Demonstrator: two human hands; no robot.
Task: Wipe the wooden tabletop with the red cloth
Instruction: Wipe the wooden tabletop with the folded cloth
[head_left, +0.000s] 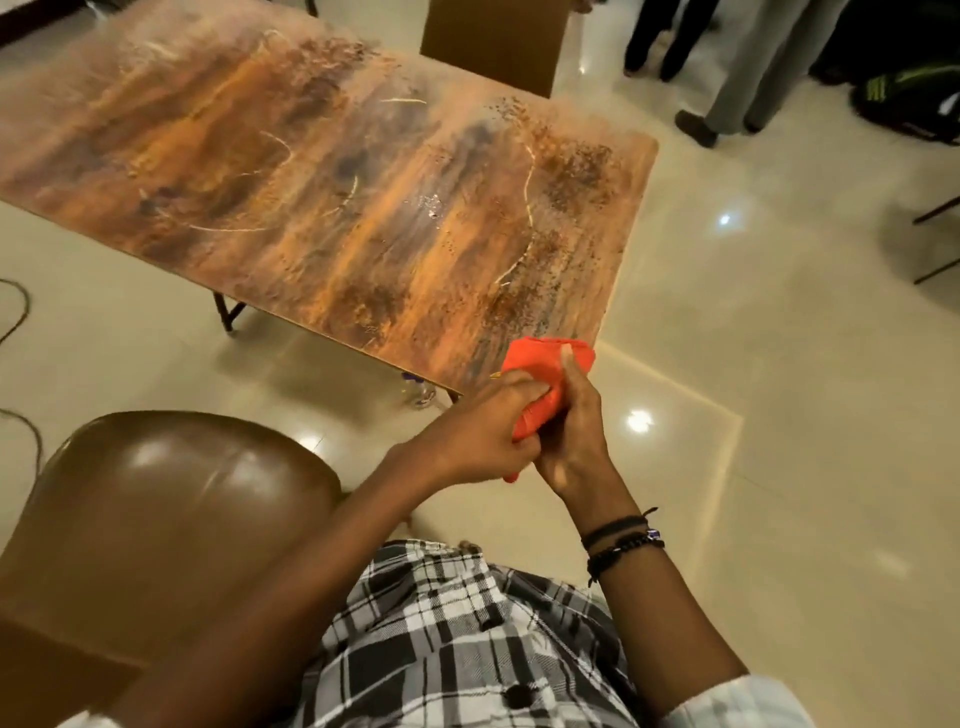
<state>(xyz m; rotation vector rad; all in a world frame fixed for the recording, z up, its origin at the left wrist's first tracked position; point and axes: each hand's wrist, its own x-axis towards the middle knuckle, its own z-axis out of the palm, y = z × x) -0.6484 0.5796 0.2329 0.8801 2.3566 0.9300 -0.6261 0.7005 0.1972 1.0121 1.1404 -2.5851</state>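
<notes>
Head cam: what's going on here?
A person stands at the near corner of a wooden table, holding a bunched red cloth in both hands. The left hand grips its lower part and the right hand closes around it from the other side. The cloth is at the table's corner edge; whether it touches the wood is unclear. The tabletop looks streaked and speckled, so wiping seems barely begun. A brown chair sits at the person's left.

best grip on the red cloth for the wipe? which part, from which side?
Grip the bunched lower part of the cloth, coming from the near side as the left hand and right hand do now. Its loose upper end already points at the near corner of the tabletop, probably free to wipe.
</notes>
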